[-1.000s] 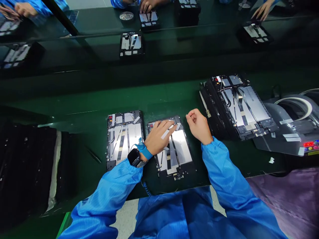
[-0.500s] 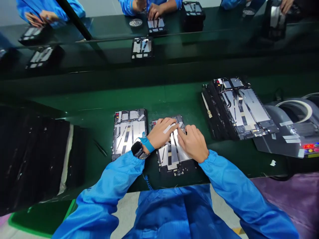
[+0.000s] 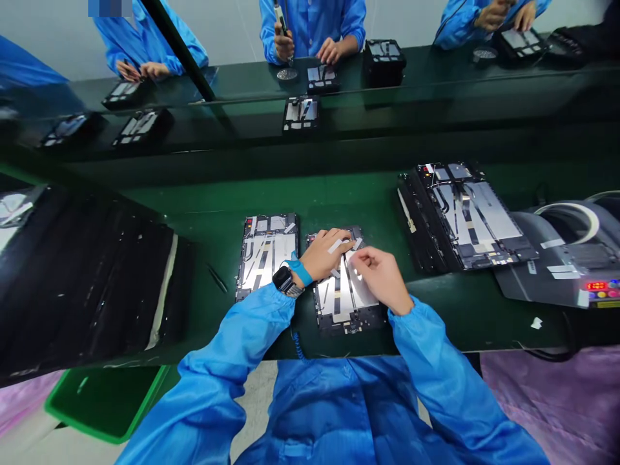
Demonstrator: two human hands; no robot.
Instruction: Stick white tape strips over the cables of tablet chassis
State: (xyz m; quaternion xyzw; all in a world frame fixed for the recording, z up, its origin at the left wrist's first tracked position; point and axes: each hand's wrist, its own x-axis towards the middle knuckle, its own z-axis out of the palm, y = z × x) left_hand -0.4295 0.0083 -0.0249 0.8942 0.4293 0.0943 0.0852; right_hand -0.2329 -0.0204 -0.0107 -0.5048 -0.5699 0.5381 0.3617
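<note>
In front of me lies an opened tablet [image 3: 334, 300] with silver battery panels, dark ribbon cables and a circuit strip along its near edge. My left hand [image 3: 325, 253] rests flat across its upper part, fingers stretched out to the right. A strip of white tape [image 3: 334, 245] sits on the back of that hand. My right hand [image 3: 378, 271] is over the tablet's right side, thumb and fingertips pinched together; what they hold, if anything, is too small to tell. Left of it lies a second opened tablet [image 3: 261, 255], partly behind my left wrist.
Tweezers [image 3: 216, 278] lie at the left, beside a tall stack of dark units [image 3: 97, 278]. On the right stand stacked tablets [image 3: 479, 213] and a grey tape dispenser [image 3: 542, 258] with tape pieces. A green bin [image 3: 97, 400] is below. Co-workers' hands [image 3: 329, 50] work across the bench.
My right hand has drawn slightly back from my left fingers, now pinched and turned up. My left hand stays flat on the tablet. The whole view has shifted.
</note>
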